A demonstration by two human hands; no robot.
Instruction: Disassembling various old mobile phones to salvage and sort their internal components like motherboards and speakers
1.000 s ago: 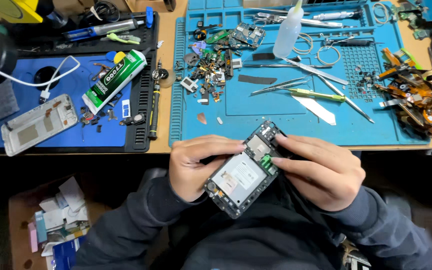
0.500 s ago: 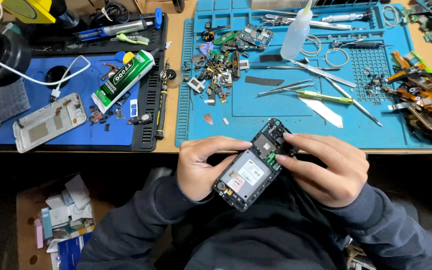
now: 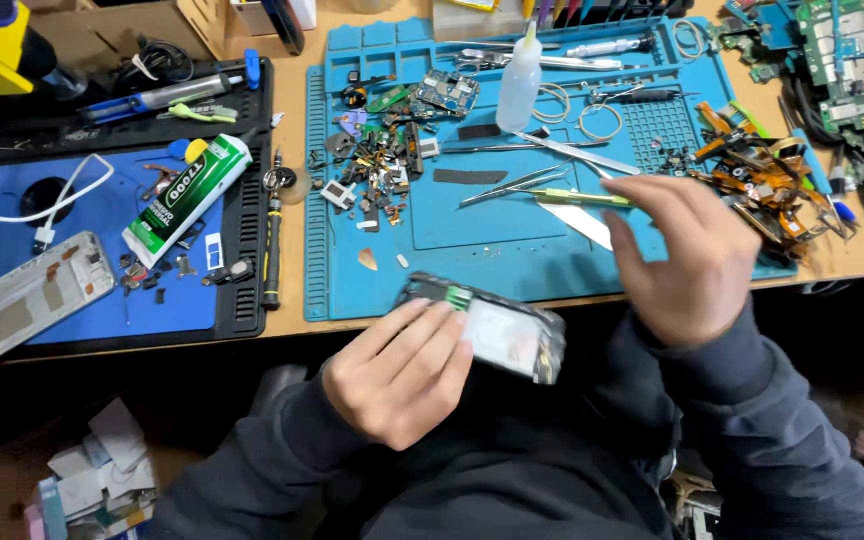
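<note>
Since half a second ago the right hand [image 3: 687,255] has let go of the opened phone [image 3: 487,325] and lifted away toward the blue work mat [image 3: 472,225], while the left hand [image 3: 402,375] now carries the phone alone, low by the desk edge over the lap. Left fingers lie curled across the phone's near end, gripping it with its exposed insides tilted up, probably to keep them in sight. Right fingers are loosely spread and empty, palm down, hovering just short of the yellow-handled tool [image 3: 577,197] and the tweezers [image 3: 497,187] lying on the mat
</note>
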